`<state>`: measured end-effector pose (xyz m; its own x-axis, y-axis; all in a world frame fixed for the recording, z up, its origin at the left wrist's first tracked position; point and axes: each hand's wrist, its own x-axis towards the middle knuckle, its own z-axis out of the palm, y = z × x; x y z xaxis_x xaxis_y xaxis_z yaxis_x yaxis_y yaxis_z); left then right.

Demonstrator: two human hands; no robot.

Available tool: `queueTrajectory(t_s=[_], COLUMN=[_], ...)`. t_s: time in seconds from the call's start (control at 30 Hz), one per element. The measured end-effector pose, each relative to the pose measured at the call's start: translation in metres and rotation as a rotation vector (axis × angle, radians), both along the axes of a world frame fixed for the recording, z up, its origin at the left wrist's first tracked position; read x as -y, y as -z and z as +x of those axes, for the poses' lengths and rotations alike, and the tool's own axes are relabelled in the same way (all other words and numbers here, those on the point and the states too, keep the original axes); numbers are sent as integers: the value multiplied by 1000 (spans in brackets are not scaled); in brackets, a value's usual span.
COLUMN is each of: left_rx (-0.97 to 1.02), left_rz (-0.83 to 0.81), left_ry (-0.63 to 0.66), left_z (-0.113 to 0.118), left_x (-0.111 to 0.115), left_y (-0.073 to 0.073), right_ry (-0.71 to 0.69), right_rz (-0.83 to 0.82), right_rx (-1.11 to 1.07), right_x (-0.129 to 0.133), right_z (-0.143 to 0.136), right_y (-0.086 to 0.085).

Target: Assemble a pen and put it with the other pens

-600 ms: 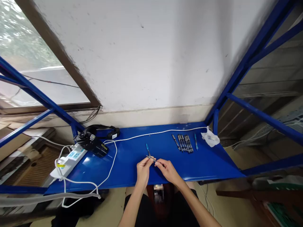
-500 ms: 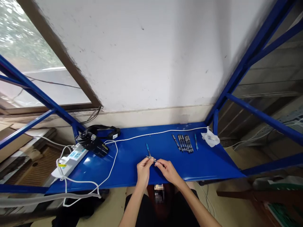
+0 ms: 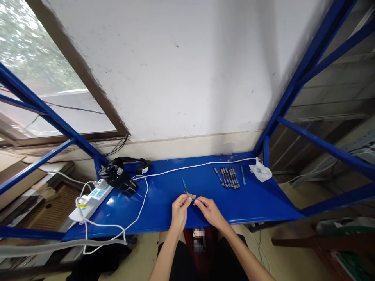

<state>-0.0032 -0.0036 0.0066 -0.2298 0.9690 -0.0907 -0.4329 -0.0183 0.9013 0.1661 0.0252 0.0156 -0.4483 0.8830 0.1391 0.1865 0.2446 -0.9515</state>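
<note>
L hand point(image 3: 179, 210) + R hand point(image 3: 209, 210) both pinched on small pen part point(image 3: 191, 196), held just above bench point(image 3: 258, 203) front edge. Blue pen point(image 3: 184, 183) lies just behind.

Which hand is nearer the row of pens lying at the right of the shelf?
Right. The right hand sits below and left of the row of pens; the left hand is farther left.

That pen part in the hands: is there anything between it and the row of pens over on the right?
Nothing visible. Both hands, left hand and right hand, pinch the pen part; bare blue shelf lies between it and the row of pens.
</note>
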Motion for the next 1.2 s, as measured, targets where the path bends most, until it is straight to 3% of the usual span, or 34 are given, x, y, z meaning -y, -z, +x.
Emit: queueTrajectory(t_s=[0.17,0.43,0.67,0.87,1.03,1.2], left_rx=[-44,-137,53,57,81,59], left_rz=[-7,67,34,-5,0,20], left_ry=[45,13,115,3,69,35], left_z=[-1,2,-1,-2,-3,1], left_x=[2,1,2,-2,-2,-3], left_y=[5,4,-3,6,3,-2], right_ry=[-16,-30,-22,-40,-14,-9], right_rz=[-15,-5,-6,5,5,-9], right_rx=[-9,-2,-3,4,-14,-10], right_x=[-1,0,1,2,0,0], right_z=[0,-1,0,-1,0,-1], right_y=[-2,-2,-7,-7,-6,-4])
